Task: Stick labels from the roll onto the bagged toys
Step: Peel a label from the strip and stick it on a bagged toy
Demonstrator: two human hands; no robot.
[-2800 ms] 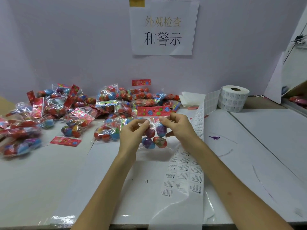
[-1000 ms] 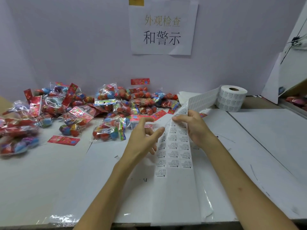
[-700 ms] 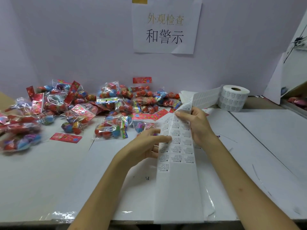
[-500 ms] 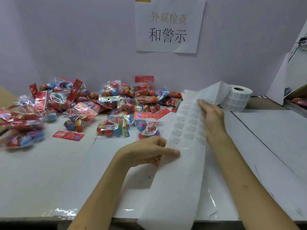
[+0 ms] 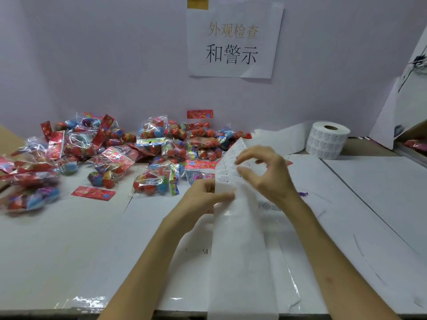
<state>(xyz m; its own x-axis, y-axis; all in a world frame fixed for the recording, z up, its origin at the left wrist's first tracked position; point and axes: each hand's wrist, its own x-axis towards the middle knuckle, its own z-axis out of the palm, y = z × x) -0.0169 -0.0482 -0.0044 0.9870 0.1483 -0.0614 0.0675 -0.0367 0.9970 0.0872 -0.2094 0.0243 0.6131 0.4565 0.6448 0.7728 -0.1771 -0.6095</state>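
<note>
White table [image 5: 69,250]. Left hand [image 5: 201,202] pinches the long white paper label strip [image 5: 240,262]; right hand [image 5: 270,176] curls over it, grip unclear.

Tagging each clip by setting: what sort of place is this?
Probably a packing or inspection bench in a toy workshop: a heap of bagged toys along the partition, a roll of printed labels with its strip pulled across the white table, and a printed Chinese sign taped above.
</note>
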